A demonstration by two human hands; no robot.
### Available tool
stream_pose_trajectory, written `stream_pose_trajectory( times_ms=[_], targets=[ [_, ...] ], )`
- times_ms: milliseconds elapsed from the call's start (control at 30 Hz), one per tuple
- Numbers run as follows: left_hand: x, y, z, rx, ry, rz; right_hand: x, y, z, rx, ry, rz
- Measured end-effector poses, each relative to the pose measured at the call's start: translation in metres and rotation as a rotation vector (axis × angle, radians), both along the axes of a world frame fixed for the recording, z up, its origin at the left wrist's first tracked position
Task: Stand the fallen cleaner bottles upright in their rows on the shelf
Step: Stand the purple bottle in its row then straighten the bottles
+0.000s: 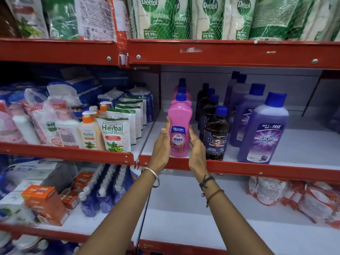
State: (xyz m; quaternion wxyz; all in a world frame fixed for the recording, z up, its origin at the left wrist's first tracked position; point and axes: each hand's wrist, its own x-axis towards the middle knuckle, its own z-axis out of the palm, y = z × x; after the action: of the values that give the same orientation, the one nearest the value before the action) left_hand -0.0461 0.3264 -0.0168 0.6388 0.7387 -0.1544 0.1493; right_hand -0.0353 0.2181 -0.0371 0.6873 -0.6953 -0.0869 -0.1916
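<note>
A pink Shakti cleaner bottle (180,126) with a blue cap stands upright at the front of its row on the white middle shelf (303,144). More pink bottles line up behind it. My left hand (162,142) lies flat along its left side, fingers straight and touching its edge. My right hand (197,146) is at its right side, fingers apart, just at the bottle's edge. Neither hand wraps around it. A row of upright black Bactin bottles (217,133) stands to the right, then upright purple Bactin bottles (265,131).
The red shelf lip (257,170) runs just under my wrists. Herbal hand wash pouches (114,133) and pump bottles fill the left bay. Dettol refill packs (158,17) sit on the shelf above. Orange boxes (44,203) and blue bottles lie below left, red-white packs (294,197) below right.
</note>
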Motion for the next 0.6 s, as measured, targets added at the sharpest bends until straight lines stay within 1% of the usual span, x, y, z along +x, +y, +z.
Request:
stream_pose_trajectory(
  times_ms=[100, 200, 367, 467, 533, 600],
  targets=[
    [-0.007, 0.004, -0.003, 0.014, 0.004, -0.01, -0.006, -0.002, -0.003, -0.062, -0.044, -0.028],
    [-0.014, 0.007, -0.006, 0.016, 0.0, -0.022, -0.012, -0.002, -0.008, -0.074, -0.082, -0.037],
    [-0.025, 0.009, -0.003, 0.075, 0.002, -0.017, -0.026, 0.003, -0.002, -0.072, -0.063, -0.041],
    [-0.029, 0.012, -0.002, 0.102, 0.019, 0.002, -0.035, 0.005, 0.006, -0.071, -0.028, -0.043],
    [-0.031, 0.012, -0.005, 0.097, 0.001, 0.035, -0.044, 0.005, 0.007, -0.122, -0.021, -0.096],
    [-0.039, 0.009, -0.005, 0.071, -0.043, 0.106, -0.058, 0.002, 0.011, -0.16, -0.057, -0.157]
  ],
)
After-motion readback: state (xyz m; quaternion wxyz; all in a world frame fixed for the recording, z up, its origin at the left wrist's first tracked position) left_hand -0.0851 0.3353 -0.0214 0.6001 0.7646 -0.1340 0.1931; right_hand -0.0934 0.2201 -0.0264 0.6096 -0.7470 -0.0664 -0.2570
